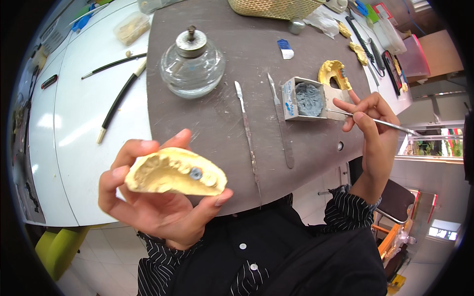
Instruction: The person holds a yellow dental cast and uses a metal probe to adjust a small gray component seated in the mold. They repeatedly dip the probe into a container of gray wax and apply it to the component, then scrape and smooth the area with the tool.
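Note:
My left hand [158, 212] holds up a yellow plaster dental model [170, 172], fingers behind it and thumb at its right end. One tooth on the model carries a grey-blue wax cap [196, 173]. In my right hand [373, 121] a thin metal wax-carving instrument [382, 122] is gripped like a pen. Its tip points at the open small box of grey-blue wax [309, 100] on the brown mat. Just behind that box lies another yellow dental model [333, 73] with a bluish patch on its teeth.
A glass spirit burner [192, 66] with a metal cap stands at the back left. A carving knife [243, 108] and a flat spatula [281, 123] lie between my hands. Black-handled tools [118, 106] rest on the white table. A woven basket [274, 9] stands at the far edge.

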A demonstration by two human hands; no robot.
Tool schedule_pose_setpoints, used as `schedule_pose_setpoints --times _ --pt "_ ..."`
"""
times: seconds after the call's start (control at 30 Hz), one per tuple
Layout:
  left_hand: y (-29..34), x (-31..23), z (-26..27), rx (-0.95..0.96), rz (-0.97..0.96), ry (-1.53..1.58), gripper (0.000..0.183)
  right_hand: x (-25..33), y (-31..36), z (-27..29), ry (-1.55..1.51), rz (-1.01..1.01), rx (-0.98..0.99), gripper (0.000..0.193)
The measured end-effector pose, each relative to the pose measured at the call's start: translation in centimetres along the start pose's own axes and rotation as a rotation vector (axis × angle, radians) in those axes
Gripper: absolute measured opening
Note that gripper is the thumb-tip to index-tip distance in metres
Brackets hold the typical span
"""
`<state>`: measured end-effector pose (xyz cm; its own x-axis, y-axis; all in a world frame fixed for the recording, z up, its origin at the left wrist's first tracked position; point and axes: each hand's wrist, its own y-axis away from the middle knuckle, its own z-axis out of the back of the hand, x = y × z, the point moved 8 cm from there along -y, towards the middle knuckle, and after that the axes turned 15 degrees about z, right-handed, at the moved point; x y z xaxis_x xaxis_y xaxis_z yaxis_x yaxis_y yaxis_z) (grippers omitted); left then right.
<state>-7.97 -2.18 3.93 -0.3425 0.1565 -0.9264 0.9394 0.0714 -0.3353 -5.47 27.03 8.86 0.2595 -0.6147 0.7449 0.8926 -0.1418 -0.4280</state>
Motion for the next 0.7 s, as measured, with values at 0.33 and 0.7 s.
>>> schedule_pose_setpoints --times 0.33,0.7 --pt "-0.2 -0.9 -0.7 0.169 -0.063 -0.002 0.095 8.7 1.6 -7.9 -0.471 0.079 -0.058 0.02" --pt "-0.1 -0.8 -0.7 0.169 -0.164 0.066 0.093 11.6 1.7 -10.3 -0.313 0.395 0.194 0.014"
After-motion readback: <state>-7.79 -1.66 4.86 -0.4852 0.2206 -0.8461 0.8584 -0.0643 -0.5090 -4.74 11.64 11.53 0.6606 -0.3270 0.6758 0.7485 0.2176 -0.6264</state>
